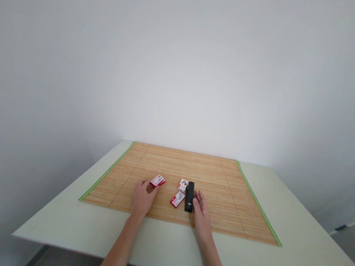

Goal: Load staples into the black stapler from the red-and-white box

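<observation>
Head view: I'm laying both hands on the mat (224, 178), the landmark for everything. Left hand (142, 198) is sitting near the mat's front edge, fingers loosely spread, tips touching a red box (157, 181) and gripping nothing. Right hand (201, 212) is resting flat and open just beside the stapler (189, 196), mid-mat. Two more boxes (178, 199) (183, 185) are lying just left of the stapler.

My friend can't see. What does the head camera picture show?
Two bare hands rest on a bamboo mat: the left hand touches a small red box, the right hand lies beside a black stapler. Two more small boxes lie between them.
</observation>
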`<action>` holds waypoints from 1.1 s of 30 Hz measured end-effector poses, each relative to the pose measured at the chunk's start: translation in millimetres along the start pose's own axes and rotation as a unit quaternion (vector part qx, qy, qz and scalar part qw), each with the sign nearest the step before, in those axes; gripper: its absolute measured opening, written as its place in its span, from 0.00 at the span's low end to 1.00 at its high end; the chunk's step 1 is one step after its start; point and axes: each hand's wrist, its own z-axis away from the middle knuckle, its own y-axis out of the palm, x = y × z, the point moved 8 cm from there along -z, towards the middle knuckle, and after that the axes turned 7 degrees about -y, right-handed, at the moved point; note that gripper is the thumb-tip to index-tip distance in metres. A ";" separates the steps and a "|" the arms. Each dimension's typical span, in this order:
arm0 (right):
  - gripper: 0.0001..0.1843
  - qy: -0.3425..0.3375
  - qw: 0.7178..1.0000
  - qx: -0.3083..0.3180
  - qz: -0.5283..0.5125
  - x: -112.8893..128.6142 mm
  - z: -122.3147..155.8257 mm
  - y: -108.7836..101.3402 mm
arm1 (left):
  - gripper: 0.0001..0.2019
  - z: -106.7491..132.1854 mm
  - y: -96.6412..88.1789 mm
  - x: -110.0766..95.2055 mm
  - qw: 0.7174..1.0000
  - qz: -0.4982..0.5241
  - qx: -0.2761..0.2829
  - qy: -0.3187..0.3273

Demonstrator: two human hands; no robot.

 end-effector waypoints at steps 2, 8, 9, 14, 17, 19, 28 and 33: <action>0.42 0.000 1.000 -0.007 -0.013 1.7 1.0 0.7 | 0.18 10.4 -9.3 11.4 1.000 -0.003 -0.024 -0.007; 0.45 -0.002 1.000 0.012 -0.025 -8.4 -0.4 3.5 | 0.19 58.9 -30.9 27.3 0.996 -0.071 -0.036 -0.026; 0.46 -0.003 0.999 0.015 -0.028 -10.9 -1.2 4.1 | 0.21 64.4 -32.4 21.2 0.996 -0.080 -0.040 -0.027; 0.48 -0.015 1.000 0.017 0.003 -15.9 -3.6 6.9 | 0.24 82.0 -3.3 -56.0 0.993 -0.036 0.025 0.109; 0.48 -0.042 0.995 0.021 0.083 -10.9 -2.4 8.7 | 0.24 84.4 25.7 -86.7 0.982 -0.009 0.108 0.153; 0.47 -0.067 0.985 0.014 0.157 -5.6 -1.3 8.2 | 0.21 83.6 35.9 -90.0 0.978 -0.007 0.140 0.154; 0.17 -0.172 0.920 -0.028 0.352 28.9 0.5 -8.5 | 0.18 86.9 37.5 -92.8 0.954 0.039 0.211 0.207; 0.14 -0.179 0.913 -0.003 0.367 40.3 2.8 -34.4 | 0.20 60.1 58.9 -114.4 0.956 0.036 0.210 0.200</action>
